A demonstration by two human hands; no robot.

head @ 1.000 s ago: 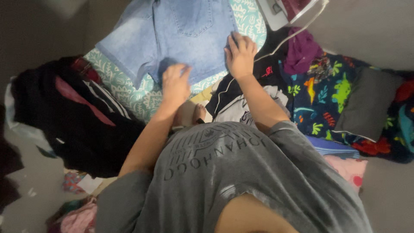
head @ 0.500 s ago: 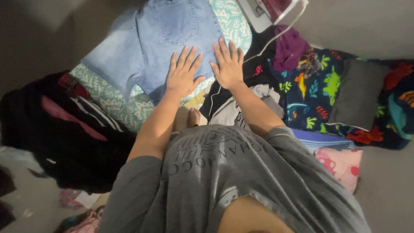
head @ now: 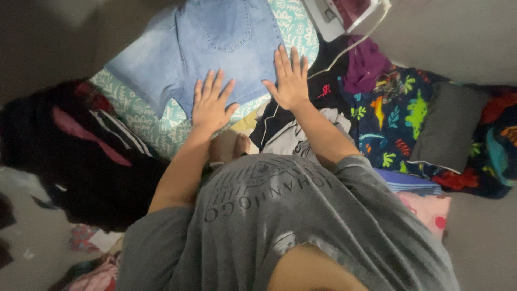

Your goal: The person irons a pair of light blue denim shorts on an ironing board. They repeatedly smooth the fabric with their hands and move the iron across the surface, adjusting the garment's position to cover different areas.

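Denim shorts (head: 215, 43) | under left hand (head: 210, 105) | right hand (head: 291, 81) flat

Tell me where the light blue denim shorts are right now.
In the head view, the light blue denim shorts lie spread on a teal leaf-patterned cloth at upper centre, under the flat left hand and right hand.

dim indoor light with a greyish cast; the upper left corner sinks into shadow, the dark clothes pile (head: 81, 156) loses all detail, and the whole picture is soft and slightly blurred.
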